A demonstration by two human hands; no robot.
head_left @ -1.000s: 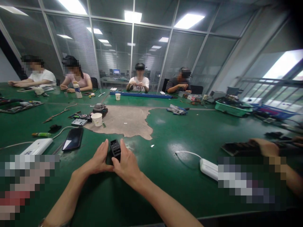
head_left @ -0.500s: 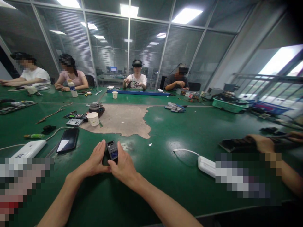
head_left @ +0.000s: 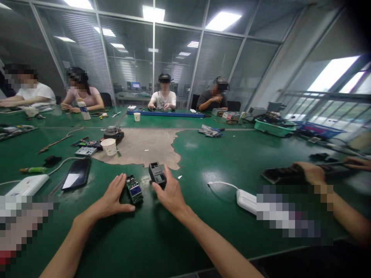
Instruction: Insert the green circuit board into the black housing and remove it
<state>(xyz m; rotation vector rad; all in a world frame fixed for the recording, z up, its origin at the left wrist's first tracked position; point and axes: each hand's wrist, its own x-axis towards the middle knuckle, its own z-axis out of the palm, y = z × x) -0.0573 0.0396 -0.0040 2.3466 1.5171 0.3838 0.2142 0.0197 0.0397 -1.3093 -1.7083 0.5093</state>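
Observation:
On the green table, a small circuit board with a blue screen [head_left: 134, 190] lies right beside my left hand [head_left: 114, 195]. That hand is open, thumb stretched out below the board and fingers along its left side; whether it touches the board I cannot tell. A dark grey plastic housing [head_left: 156, 173] with cut-out openings is pinched between the thumb and fingers of my right hand [head_left: 171, 193]. It is held a little to the right of the board, apart from it.
Left of my hands lie a phone [head_left: 76, 173] and a white power bank [head_left: 27, 189]. A paper cup [head_left: 109, 147] stands farther back. To the right are a white cabled device [head_left: 246, 201] and a neighbour's hand [head_left: 311, 172] on a dark long part. Several people sit opposite.
My right hand has lifted the dark housing off to the right, and the circuit board with its screen now shows bare. My left hand's fingers stay beside the board. The view has shifted slightly.

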